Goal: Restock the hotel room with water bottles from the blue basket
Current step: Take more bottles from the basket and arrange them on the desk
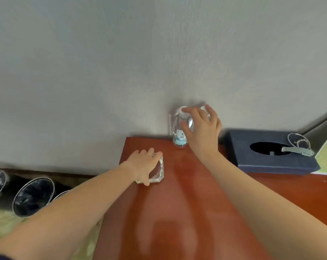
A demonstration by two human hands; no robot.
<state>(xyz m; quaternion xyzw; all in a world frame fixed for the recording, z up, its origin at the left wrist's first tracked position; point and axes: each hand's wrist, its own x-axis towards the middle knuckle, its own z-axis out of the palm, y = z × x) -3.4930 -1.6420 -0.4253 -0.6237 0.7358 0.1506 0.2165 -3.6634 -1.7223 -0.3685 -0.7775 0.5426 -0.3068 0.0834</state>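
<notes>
A clear water bottle with a white cap and a blue-white label stands upright at the far edge of the reddish-brown table, against the grey wall. My right hand wraps its upper part from the right. A second white cap shows just behind my fingers, its bottle hidden. My left hand grips a clear glass ashtray near the table's far left corner. The blue basket is not in view.
A dark blue tissue box sits on the table at the right, with a metal ring and chain on it. Several round metal bins lined with black bags stand on the floor to the left.
</notes>
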